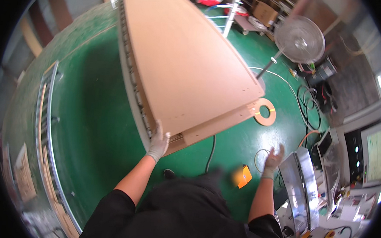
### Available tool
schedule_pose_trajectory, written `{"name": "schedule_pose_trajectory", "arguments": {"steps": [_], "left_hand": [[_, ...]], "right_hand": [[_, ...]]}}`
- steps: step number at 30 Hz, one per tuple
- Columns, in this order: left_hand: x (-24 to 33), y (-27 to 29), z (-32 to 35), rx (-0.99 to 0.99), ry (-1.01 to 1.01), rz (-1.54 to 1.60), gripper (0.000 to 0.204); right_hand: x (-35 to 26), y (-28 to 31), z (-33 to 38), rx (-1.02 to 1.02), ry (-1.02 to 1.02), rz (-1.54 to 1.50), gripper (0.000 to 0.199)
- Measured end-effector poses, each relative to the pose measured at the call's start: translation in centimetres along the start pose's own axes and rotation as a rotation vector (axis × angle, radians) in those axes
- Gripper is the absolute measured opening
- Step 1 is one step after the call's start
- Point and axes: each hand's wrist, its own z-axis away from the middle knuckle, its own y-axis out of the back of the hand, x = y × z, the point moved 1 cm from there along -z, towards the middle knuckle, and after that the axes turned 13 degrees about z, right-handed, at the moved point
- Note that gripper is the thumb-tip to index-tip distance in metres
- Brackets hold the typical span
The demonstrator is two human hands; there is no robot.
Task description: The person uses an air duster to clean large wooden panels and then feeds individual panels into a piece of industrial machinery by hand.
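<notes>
Green workshop floor [96,114] under a big brown board stack [180,62].
My gloved left hand [158,142] clamps the stack's near corner; my right hand [273,160] hangs spread and free, near an orange tool [242,176].

My gloved left hand [158,142] grips the brown board stack's [180,62] corner; my right hand [273,160] hangs open, free.

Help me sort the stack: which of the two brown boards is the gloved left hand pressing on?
The upper board, the larger one on top. The left hand rests at its near corner; the lower board only peeks out beneath along the right edge.
</notes>
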Motion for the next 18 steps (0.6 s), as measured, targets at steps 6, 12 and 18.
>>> {"name": "schedule_pose_trajectory", "arguments": {"steps": [6,12,18], "left_hand": [[-3.8,8.1,6.6,-0.303,0.179,0.087,0.071],[-22.1,19.9,27.0,0.069,0.708,-0.081,0.048],[-27.6,30.2,47.2,-0.076,1.138,-0.443,0.028]], "right_hand": [[-26.2,-13.2,2.0,-0.443,-0.26,-0.509,0.078],[-36.9,-16.8,4.6,-0.152,-0.394,-0.163,0.051],[-30.8,-20.6,4.2,-0.113,-0.242,0.227,0.072]]}}
